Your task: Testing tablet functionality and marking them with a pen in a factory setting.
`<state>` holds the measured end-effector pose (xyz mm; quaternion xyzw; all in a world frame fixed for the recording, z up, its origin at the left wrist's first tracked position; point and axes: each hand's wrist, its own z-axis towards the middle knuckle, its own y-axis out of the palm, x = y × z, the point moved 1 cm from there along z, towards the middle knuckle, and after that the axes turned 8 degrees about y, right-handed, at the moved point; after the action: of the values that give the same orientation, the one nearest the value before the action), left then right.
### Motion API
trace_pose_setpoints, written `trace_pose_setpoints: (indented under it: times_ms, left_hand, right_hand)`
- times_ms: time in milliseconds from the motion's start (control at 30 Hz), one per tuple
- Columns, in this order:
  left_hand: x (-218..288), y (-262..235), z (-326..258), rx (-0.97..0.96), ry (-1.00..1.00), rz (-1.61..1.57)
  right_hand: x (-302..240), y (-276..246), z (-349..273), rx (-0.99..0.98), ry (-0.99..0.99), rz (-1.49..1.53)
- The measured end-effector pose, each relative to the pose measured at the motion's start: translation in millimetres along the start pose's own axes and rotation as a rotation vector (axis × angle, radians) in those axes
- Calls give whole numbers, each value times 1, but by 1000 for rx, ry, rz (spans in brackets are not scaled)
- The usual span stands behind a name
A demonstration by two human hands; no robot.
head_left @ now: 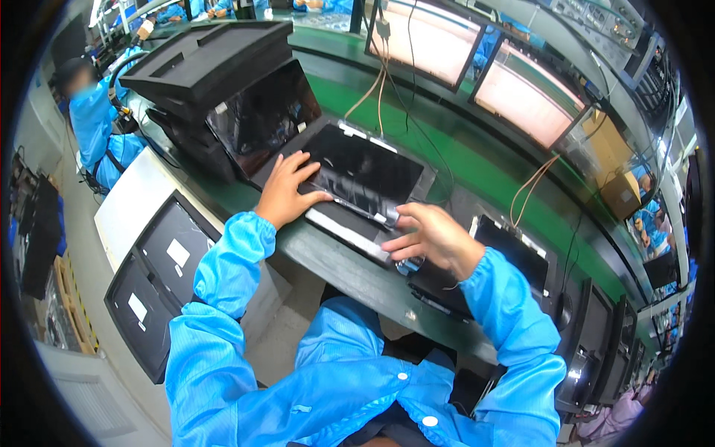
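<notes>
A flat, dark glossy screen panel (369, 167) with white strips along its far edge lies on a dark pad on the bench. My left hand (287, 190) rests over its left end, fingers spread and thumb along the near edge. At the panel's near right corner is my right hand (436, 237), fingers curved and apart, one fingertip at the corner. A small shiny item (410, 264) shows under that hand; I cannot make out what it is. A white strip (346, 232) runs along the pad's near side.
Black foam trays (208, 63) are stacked at the far left, beside an upright dark panel (272, 112). Another panel (514, 249) lies to the right. Lit light panels (529, 93) and hanging cables stand beyond the green bench (328, 264). A person in blue (104, 130) is at left.
</notes>
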<state>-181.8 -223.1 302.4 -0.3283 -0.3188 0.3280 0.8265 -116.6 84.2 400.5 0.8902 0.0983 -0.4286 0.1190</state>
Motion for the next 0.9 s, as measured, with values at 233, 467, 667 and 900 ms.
trace_pose_setpoints:
  times_ms: [233,467,667,900]
  left_hand:
    - [-4,-6,7,-34,-30,-33]
    - [-17,-17,1,29,-56,4]
    - [2,-10,6,-70,-73,4]
    - [-14,-159,53,638,132,689]
  right_hand:
    - [60,-30,-108,158,-485,-1481]
    - [143,-39,-135,602,-569,-1593]
    - [174,-48,-132,753,-750,-1613]
    - [177,-61,-127,739,-752,-1500]
